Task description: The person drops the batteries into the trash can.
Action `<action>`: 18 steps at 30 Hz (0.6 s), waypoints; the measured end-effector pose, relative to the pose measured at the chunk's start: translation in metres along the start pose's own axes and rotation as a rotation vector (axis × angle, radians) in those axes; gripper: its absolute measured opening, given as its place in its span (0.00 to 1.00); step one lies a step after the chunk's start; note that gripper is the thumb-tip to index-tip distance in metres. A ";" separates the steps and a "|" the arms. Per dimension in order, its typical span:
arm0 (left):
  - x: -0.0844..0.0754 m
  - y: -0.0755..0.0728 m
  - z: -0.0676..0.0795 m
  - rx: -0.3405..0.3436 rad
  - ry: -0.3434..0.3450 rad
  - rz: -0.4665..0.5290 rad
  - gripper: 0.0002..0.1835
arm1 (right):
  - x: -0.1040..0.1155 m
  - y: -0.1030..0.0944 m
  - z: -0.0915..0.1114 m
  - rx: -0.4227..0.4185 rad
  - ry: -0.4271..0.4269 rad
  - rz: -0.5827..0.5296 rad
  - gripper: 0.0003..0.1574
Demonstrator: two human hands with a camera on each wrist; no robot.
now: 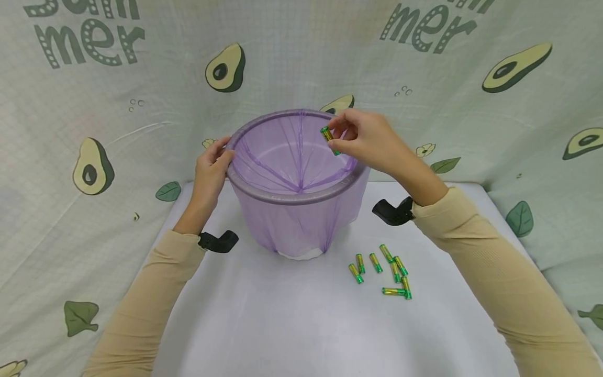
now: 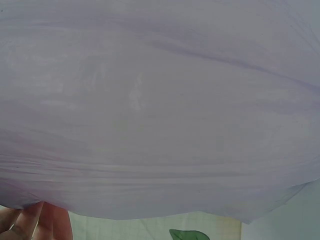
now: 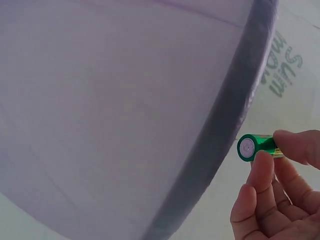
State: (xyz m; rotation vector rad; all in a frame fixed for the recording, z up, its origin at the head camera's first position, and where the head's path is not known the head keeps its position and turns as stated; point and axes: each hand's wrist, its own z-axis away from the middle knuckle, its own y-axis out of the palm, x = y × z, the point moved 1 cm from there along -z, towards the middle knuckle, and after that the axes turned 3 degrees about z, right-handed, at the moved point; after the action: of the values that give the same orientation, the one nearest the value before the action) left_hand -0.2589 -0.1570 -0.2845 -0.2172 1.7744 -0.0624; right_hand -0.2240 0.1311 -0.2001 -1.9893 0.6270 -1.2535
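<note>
A trash bin (image 1: 282, 198) lined with a thin purple bag (image 1: 292, 225) stands upright at the back of the table. My left hand (image 1: 210, 170) grips its grey rim on the left side, thumb on top. In the left wrist view the bag fills most of the picture, with the left fingers (image 2: 45, 222) at the lower corner. Above the right part of the bin's opening, my right hand (image 1: 367, 139) pinches a green and gold battery (image 1: 330, 140) between thumb and fingers. The right wrist view shows that battery (image 3: 250, 147) end-on, near the rim.
Several more green and gold batteries (image 1: 376, 263) lie loose on the white table (image 1: 282, 314), right of the bin and in front of it. A pale cloth (image 1: 155, 94) printed with avocados and leaves hangs behind and at both sides.
</note>
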 end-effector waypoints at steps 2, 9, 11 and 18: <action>0.000 0.001 0.000 -0.002 -0.001 0.003 0.23 | 0.005 0.002 -0.005 0.011 -0.003 -0.014 0.17; 0.000 0.001 0.001 -0.004 -0.002 0.006 0.24 | 0.016 0.013 -0.017 0.039 -0.016 -0.046 0.17; 0.001 0.001 0.001 -0.003 -0.001 0.008 0.23 | 0.019 0.016 -0.018 0.053 -0.018 -0.057 0.17; 0.001 0.001 0.000 -0.007 0.011 0.009 0.23 | 0.024 0.019 -0.019 0.058 -0.029 -0.082 0.17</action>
State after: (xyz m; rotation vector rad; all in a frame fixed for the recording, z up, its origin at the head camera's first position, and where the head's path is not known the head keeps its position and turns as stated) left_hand -0.2588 -0.1561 -0.2854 -0.2139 1.7867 -0.0509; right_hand -0.2321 0.0959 -0.1952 -1.9995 0.4939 -1.2742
